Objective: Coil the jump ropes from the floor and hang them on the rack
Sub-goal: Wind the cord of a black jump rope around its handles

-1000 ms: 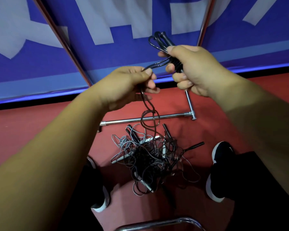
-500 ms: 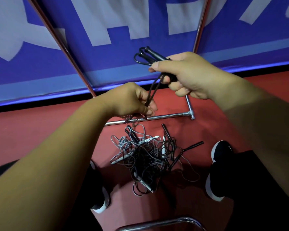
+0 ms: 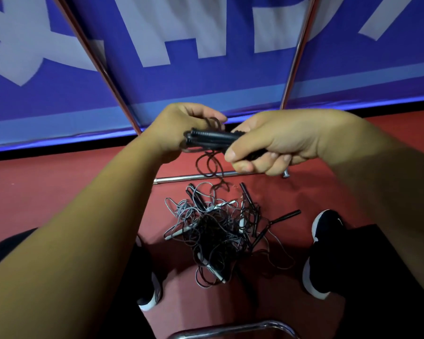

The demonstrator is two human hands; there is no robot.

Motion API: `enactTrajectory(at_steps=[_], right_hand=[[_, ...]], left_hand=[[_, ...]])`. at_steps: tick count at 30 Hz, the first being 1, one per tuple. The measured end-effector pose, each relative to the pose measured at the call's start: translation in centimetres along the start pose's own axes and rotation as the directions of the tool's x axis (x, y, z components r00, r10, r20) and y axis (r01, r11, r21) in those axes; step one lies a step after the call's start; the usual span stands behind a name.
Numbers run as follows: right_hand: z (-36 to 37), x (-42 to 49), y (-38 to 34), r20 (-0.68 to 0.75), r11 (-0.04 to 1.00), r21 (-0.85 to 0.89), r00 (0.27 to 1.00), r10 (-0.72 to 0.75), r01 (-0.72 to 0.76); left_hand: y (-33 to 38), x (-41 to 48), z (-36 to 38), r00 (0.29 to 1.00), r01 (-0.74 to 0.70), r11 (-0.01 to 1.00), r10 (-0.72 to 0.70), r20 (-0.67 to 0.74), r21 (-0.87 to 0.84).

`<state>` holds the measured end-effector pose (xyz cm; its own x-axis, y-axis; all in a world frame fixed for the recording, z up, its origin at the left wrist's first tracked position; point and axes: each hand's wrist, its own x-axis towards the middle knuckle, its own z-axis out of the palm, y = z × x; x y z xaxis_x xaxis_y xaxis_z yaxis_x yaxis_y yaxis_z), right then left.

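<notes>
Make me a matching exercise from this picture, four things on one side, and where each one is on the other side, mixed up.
Things:
1. black rope handles
2. tangled pile of ropes
3. chrome bar
4. black shoe

Places:
A. lying on the red floor just beyond the pile
B. held between the left hand and right hand
C. on the floor to the right of the pile
D. heaped on the floor between the feet

Pairs: 1-B, 2-D, 3-A, 4-C
</notes>
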<state>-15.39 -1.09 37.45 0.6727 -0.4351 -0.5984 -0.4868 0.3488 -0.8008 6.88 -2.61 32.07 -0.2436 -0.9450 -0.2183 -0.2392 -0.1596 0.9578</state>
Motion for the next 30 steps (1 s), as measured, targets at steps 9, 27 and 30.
enactTrajectory(at_steps=[9, 27, 30], right_hand=[[-0.5, 1.6, 1.9, -0.131, 0.960, -0.208, 0.978, 0.161, -0.185], [-1.7, 4.3, 2.2, -0.533, 0.997, -0.042, 0.843, -0.076, 0.064], [-1.6, 4.5, 1.7, -0.515, 0.983, 0.067, 0.850, -0.113, 0.171]], left_hand=[[2.5, -0.5, 0.5, 0.990, -0.139, 0.943, 0.141, 0.014, 0.301], [3.0, -1.9, 1.8, 0.990, -0.058, 0.752, -0.041, 0.135, 0.656], [2.2, -1.7, 2.4, 0.997, -0.012, 0.725, -0.043, 0.063, 0.689]])
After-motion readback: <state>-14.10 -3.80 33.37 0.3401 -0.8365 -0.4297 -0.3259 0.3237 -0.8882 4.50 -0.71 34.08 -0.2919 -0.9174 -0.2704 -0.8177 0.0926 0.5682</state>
